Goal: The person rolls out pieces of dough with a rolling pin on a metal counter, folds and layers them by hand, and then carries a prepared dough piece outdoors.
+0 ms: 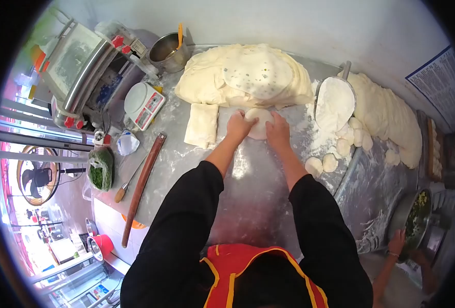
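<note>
A round, flat piece of dough [258, 124] lies on the metal worktop [268, 205]. My left hand [239, 124] holds its left edge, thumb on top and fingers bent. From the other side, my right hand [277, 128] grips the right edge, fingers curled along the rim. Just beyond rises a large dough mass [201, 77], with a thin sheet of dough flecked with green [258, 72] draped over it. A folded rectangular slab of dough [201, 126] rests left of my left hand.
Left are a rolling pin [143, 187], brush [120, 192], scale [144, 106], metal pot [170, 54] and bag of greens [100, 174]. Right are a flour scoop [335, 105], small dough pieces [330, 163] and more dough [386, 113]. Another person's hands [398, 244] hold a bowl [415, 220].
</note>
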Motion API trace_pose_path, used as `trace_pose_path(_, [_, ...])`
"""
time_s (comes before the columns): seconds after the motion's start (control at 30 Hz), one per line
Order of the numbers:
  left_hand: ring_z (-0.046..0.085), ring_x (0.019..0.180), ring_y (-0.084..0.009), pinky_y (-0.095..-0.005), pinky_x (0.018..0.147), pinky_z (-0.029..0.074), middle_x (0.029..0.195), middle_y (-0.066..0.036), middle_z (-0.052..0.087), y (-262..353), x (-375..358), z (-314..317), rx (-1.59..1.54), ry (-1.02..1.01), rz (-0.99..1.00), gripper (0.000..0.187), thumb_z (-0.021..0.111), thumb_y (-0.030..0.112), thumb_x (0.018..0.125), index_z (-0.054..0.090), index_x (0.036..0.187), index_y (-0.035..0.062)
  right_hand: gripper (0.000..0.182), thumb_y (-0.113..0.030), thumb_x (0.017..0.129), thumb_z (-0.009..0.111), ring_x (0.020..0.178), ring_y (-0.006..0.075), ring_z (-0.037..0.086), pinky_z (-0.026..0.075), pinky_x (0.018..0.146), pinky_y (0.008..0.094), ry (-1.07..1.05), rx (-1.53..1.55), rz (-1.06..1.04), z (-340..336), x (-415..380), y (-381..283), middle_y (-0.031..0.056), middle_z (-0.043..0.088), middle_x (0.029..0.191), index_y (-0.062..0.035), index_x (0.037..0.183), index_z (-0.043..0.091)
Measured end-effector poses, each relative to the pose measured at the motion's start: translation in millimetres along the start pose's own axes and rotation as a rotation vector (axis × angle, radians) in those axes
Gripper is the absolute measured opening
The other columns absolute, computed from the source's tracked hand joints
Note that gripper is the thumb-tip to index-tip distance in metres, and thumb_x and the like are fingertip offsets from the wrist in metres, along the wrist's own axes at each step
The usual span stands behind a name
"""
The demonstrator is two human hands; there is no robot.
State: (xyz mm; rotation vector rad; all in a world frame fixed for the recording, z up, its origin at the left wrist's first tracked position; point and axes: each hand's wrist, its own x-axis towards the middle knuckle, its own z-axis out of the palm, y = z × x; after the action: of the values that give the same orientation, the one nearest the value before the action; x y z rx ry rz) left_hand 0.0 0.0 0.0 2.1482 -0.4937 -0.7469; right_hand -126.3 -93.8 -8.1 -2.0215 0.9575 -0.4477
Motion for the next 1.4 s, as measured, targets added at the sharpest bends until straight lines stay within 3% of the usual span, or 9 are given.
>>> trace_pose_path(0.17, [0.068,0.079,-0.0229,-0.0343,0.066,0.055,0.094,-0.018,0.069,12,-19,28,-0.677,-0.272,-0.05,0.044,0.08,0.017,0.074,0.065,0.108,-0.0056,0.038,-0.011,0.081,0.061,0.108,0.0344,0.06,0.044,0.098,0.0405,0.121,0.077,0.002,-28,-11,10,0.0207,0.064,0.113,-0.002,0.119,0.062])
trace_pose_path(0.27, [0.067,0.09,-0.0271,-0.0373,0.073,0.055,0.106,-0.02,0.067,39,-36,47,-0.382,-0.282,0.032,0.047,0.074,0.023,0.08,0.062,0.115,-0.0049,0.035,-0.01,0.084,0.057,0.106,0.0354,0.061,0.045,0.096,0.0408,0.232,-0.007,-0.106,-64,-19,24,0.0204,0.065,0.113,0.0005,0.117,0.062])
trace_pose_path(0.37, [0.05,0.119,-0.0381,-0.0454,0.103,0.038,0.122,-0.023,0.058,9,-32,104,0.106,-0.071,0.381,0.054,0.066,0.031,0.085,0.054,0.125,-0.0025,0.035,-0.028,0.094,0.053,0.099,0.0381,0.06,0.046,0.089,0.0452,0.296,-0.166,-0.5,-66,-12,92,0.0193,0.065,0.108,0.0002,0.111,0.063])
trace_pose_path(0.4, [0.053,0.114,-0.0364,-0.0438,0.101,0.04,0.12,-0.02,0.059,-28,-18,153,0.204,0.348,0.773,0.042,0.062,0.024,0.086,0.057,0.119,-0.0011,0.038,-0.03,0.096,0.048,0.101,0.0391,0.06,0.045,0.091,0.0467,0.177,-0.267,-0.441,-60,-5,101,0.0208,0.065,0.109,0.0002,0.117,0.06])
trace_pose_path(0.53, [0.053,0.116,-0.0321,-0.0412,0.097,0.043,0.122,-0.019,0.055,-10,-76,92,0.355,-0.002,0.49,0.04,0.059,0.019,0.083,0.055,0.12,0.0035,0.046,-0.031,0.1,0.044,0.109,0.0399,0.056,0.043,0.096,0.0459,0.193,-0.221,-0.267,-30,-50,95,0.0263,0.059,0.119,0.0064,0.123,0.056])
trace_pose_path(0.77, [0.04,0.133,-0.036,-0.0448,0.111,0.032,0.14,-0.022,0.043,-152,-208,-1,0.353,0.355,0.635,0.059,0.06,0.031,0.085,0.046,0.132,-0.0014,0.051,-0.034,0.098,0.048,0.119,0.0425,0.05,0.037,0.102,0.0498,-0.096,-0.16,-0.412,43,-210,5,0.0271,0.054,0.128,0.0066,0.129,0.051])
trace_pose_path(1.17, [0.029,0.141,-0.0344,-0.0469,0.117,0.021,0.149,-0.021,0.035,-170,-214,-5,0.497,0.272,0.757,0.064,0.048,0.032,0.092,0.034,0.143,-0.0024,0.058,-0.042,0.096,0.054,0.122,0.045,0.048,0.035,0.105,0.0542,-0.228,-0.15,-0.74,71,-225,-25,0.0271,0.054,0.129,0.003,0.132,0.05])
trace_pose_path(1.27, [0.033,0.139,-0.034,-0.0458,0.115,0.024,0.149,-0.019,0.037,-146,-233,-54,0.259,0.016,0.428,0.063,0.052,0.029,0.089,0.036,0.143,-0.0009,0.058,-0.042,0.096,0.054,0.122,0.0449,0.048,0.035,0.105,0.0541,-0.253,-0.193,-0.772,70,-208,-15,0.0271,0.054,0.129,0.0024,0.133,0.05])
trace_pose_path(1.4, [0.037,0.135,-0.0367,-0.0475,0.113,0.027,0.144,-0.022,0.041,-219,-274,-171,0.368,0.464,0.18,0.062,0.058,0.016,0.081,0.042,0.138,-0.0017,0.056,-0.042,0.095,0.055,0.122,0.0435,0.049,0.036,0.105,0.0538,-0.184,-0.476,-0.854,66,-233,-65,0.0261,0.055,0.129,0.0003,0.132,0.052])
